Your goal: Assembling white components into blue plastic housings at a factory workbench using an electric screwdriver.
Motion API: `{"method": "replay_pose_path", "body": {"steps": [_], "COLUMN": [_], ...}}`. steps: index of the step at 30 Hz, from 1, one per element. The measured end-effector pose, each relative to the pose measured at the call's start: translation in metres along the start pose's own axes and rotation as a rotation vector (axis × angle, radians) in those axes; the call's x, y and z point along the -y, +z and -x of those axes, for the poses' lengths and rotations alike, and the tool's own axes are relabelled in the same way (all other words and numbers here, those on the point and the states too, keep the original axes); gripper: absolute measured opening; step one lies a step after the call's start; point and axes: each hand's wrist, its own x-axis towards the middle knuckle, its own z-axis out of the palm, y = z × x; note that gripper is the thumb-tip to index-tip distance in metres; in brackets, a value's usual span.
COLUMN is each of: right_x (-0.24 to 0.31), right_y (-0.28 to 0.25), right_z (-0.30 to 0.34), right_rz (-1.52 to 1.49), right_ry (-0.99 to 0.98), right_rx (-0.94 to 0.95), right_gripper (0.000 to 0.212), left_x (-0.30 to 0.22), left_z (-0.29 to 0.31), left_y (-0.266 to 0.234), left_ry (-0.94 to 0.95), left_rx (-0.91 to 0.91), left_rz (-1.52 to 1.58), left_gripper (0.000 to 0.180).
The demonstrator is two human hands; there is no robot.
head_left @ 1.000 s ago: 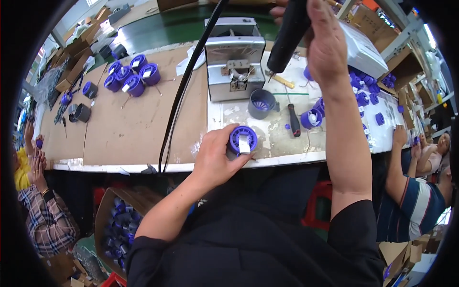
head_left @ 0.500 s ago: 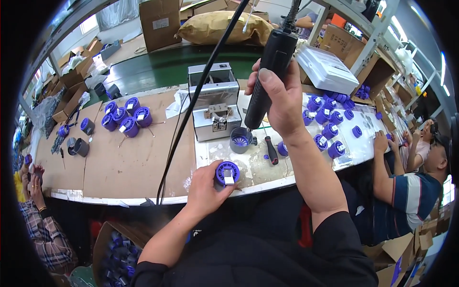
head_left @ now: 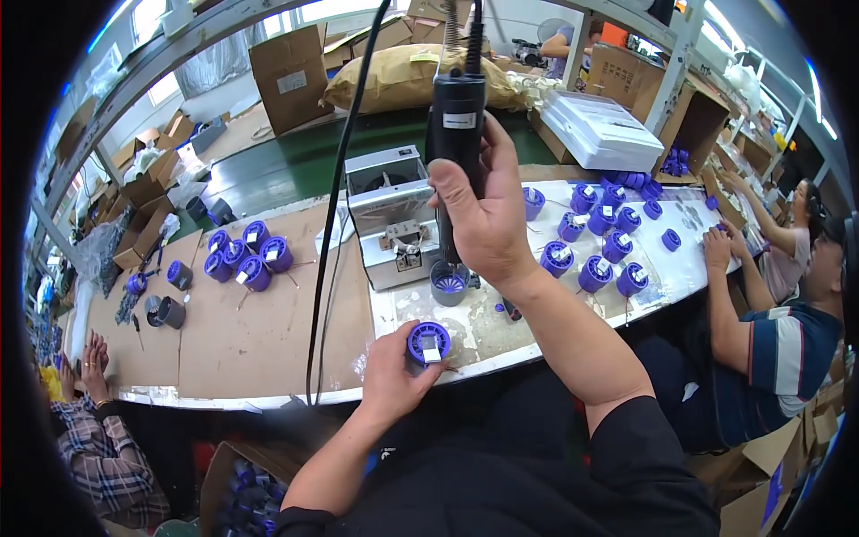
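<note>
My right hand (head_left: pixel 488 201) is wrapped round a black electric screwdriver (head_left: pixel 458 121), which hangs from a coiled spring. It stands nearly upright, and its lower end reaches the opening of a dark grey cup with a purple ribbed inside (head_left: pixel 449 288). Whether the bit touches anything in the cup cannot be made out. Close to the bench's front edge, my left hand (head_left: pixel 391 376) grips a purple round housing (head_left: pixel 429 331) with a white label on its face. A silver screw feeder (head_left: pixel 389 255) stands just behind the cup. Partly hidden by my right forearm is a hand screwdriver (head_left: pixel 511 311).
Several purple housings (head_left: pixel 253 271) sit on cardboard to the left, and more (head_left: pixel 595 273) stand to the right. A white plastic case (head_left: pixel 601 134) lies at the back right. A black cable (head_left: pixel 344 170) hangs across the left side. Co-workers sit on both sides.
My right hand has brought the electric screwdriver left and more upright, its lower end now at the cup. My left hand still grips the purple housing. The whole view has shifted slightly.
</note>
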Motion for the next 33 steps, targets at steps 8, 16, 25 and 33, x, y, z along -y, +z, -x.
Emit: {"method": "replay_pose_path", "body": {"steps": [8,16,25,33], "right_x": [-0.004,-0.011,-0.023,-0.016], "right_y": [0.007,-0.005,-0.018,-0.001], "right_z": [0.002,-0.007,0.016,0.056], "right_rz": [0.174,0.217,-0.410,-0.372], "right_ry": [-0.212,-0.270,0.002,0.198], "right_rx": [-0.068,-0.044,0.088,0.110], "right_gripper": [0.059,0.047,0.033,0.060], "left_x": [-0.003,-0.001,0.006,-0.001], "left_z": [0.001,-0.001,0.000,0.004], "left_y": [0.000,0.003,0.006,0.004], "left_ry": [-0.004,0.002,-0.008,-0.007], "left_rx": [-0.017,-0.036,-0.053,-0.107], "left_rz": [-0.006,-0.024,0.015,-0.097], "left_gripper": [0.065,0.065,0.060,0.055]}}
